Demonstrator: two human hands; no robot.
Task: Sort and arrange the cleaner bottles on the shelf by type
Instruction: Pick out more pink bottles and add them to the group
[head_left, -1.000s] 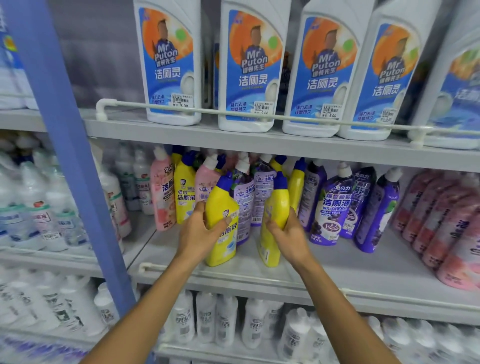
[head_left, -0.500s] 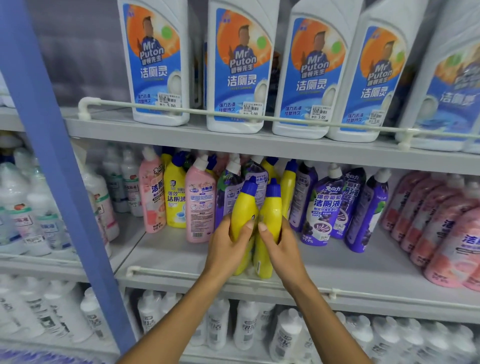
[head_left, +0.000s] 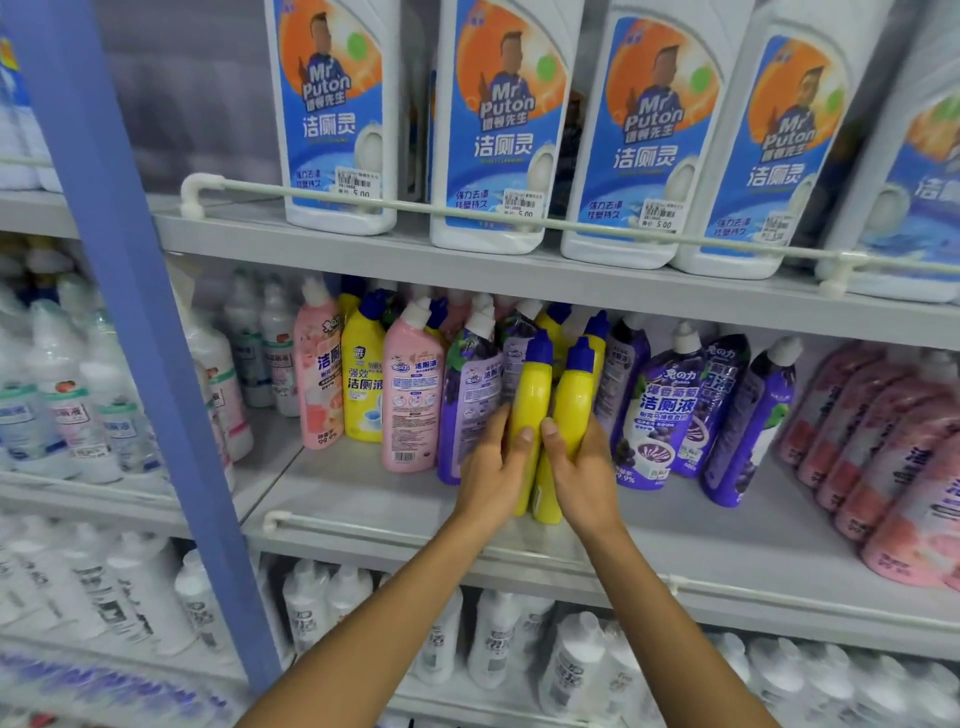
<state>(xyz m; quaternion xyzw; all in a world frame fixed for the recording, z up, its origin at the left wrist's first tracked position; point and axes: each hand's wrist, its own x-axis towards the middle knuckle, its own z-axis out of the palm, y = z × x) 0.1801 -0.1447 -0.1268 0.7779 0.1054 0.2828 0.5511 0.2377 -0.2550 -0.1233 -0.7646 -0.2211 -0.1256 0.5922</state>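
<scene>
Two yellow bottles with blue caps stand side by side on the middle shelf (head_left: 363, 499). My left hand (head_left: 496, 475) grips the left yellow bottle (head_left: 530, 395) and my right hand (head_left: 579, 467) grips the right yellow bottle (head_left: 571, 400), pressing them together. Behind and to the left stand a purple bottle (head_left: 467, 405), a pink bottle (head_left: 413, 395), another yellow bottle (head_left: 363, 384) and a second pink bottle (head_left: 317, 379). More purple bottles (head_left: 660, 410) stand to the right.
Leaning pink bottles (head_left: 883, 441) fill the shelf's right end. Large white Mr Puton bottles (head_left: 493, 130) line the upper shelf behind a guard rail (head_left: 467, 210). A blue upright post (head_left: 140, 338) divides the shelving. White bottles (head_left: 493, 639) crowd the lower shelf.
Both hands brought the two yellow bottles together from apart and shifted them slightly right and back, upright against the purple bottles. A pink bottle now stands where the left yellow one was.
</scene>
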